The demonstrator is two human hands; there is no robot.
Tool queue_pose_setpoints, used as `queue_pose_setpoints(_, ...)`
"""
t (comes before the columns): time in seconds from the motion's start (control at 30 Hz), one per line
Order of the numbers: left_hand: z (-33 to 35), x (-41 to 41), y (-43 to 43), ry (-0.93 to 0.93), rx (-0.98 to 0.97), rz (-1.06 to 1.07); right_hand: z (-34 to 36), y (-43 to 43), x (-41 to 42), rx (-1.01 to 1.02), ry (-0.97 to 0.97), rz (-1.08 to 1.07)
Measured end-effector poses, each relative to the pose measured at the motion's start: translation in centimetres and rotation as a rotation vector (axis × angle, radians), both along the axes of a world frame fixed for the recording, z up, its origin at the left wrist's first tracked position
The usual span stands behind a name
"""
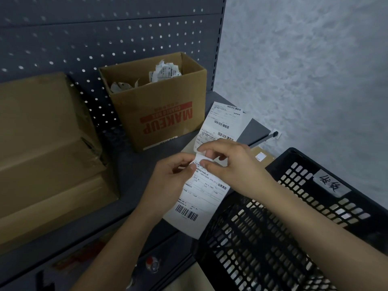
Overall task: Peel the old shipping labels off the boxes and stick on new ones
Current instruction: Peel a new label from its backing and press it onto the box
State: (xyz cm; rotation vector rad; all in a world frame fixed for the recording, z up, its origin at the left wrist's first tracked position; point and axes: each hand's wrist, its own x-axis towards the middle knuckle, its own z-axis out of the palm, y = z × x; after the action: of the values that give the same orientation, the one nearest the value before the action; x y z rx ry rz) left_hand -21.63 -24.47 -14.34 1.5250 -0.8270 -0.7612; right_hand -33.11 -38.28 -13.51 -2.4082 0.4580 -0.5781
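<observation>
Between both hands: white barcoded label strip (200, 190), corner curled.

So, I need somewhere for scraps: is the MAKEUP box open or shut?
Open: the MAKEUP box has no flaps over its top, and crumpled labels show inside.

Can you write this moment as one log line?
step: starting label peel | left hand: pinches label strip | right hand: pinches its curled corner | MAKEUP box: holds crumpled paper
</observation>
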Motion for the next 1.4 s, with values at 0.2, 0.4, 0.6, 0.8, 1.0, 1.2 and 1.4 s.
queue_pose_setpoints(0.2, 0.0, -0.2, -0.3, -0.060, 0.007, -0.013, 0.0, -0.1, -0.4, 0.117, 0.037, 0.036)
queue_pose_setpoints(0.4, -0.3, -0.4, -0.3, -0.124, 0.037, -0.002, -0.2, -0.3, -0.7, 0.214, 0.031, 0.029)
queue_pose_setpoints(0.6, -0.3, -0.7, -0.2, -0.113, 0.025, 0.012, -0.1, 0.2, -0.9, 0.122, 0.042, 0.003)
queue_pose_setpoints(0.8, -0.4, -0.8, -0.2, -0.016, 0.029, 0.006, -0.3, 0.3, -1.2, 0.065, 0.020, -0.008)
queue_pose_setpoints(1.0, -0.3, -0.1, -1.3, 0.357, 0.133, 0.042, -0.8, 0.3, -1.3, -0.105, -0.076, 0.049)
queue_pose_setpoints(1.2, 0.1, 0.7, -1.6, 0.219, 0.173, -0.041, -1.1, 0.2, -1.8, -0.154, -0.140, 0.054)
queue_pose_setpoints(1.4, 0.2, 1.6, -2.2, 0.082, 0.191, -0.008, -1.4, 0.0, -2.3, -0.288, -0.192, 0.115)
